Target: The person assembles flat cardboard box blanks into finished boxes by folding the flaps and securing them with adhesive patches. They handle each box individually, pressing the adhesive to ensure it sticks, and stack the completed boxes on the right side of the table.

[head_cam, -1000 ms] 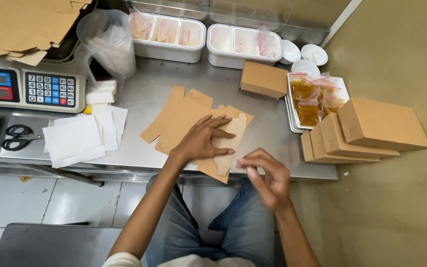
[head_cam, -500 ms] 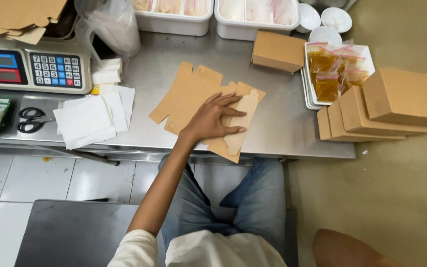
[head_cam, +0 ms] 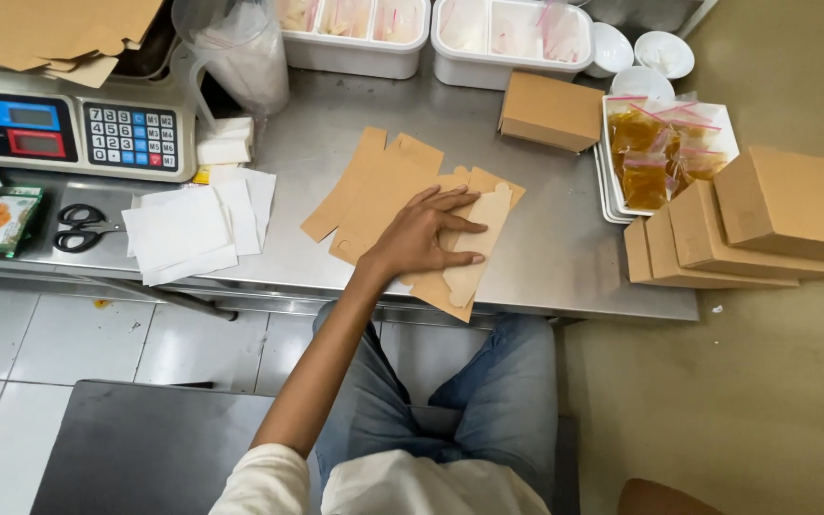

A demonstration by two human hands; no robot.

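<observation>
Your left hand (head_cam: pixel 419 240) lies flat, fingers (head_cam: pixel 450 227) spread and grasping nothing, on the flat cardboard blanks (head_cam: pixel 383 195) at the centre of the steel worktop (head_cam: pixel 565 248). Your right hand is out of frame. Folded brown boxes (head_cam: pixel 765 224) are stacked at the right, white paper sheets (head_cam: pixel 188 229) to the left.
</observation>
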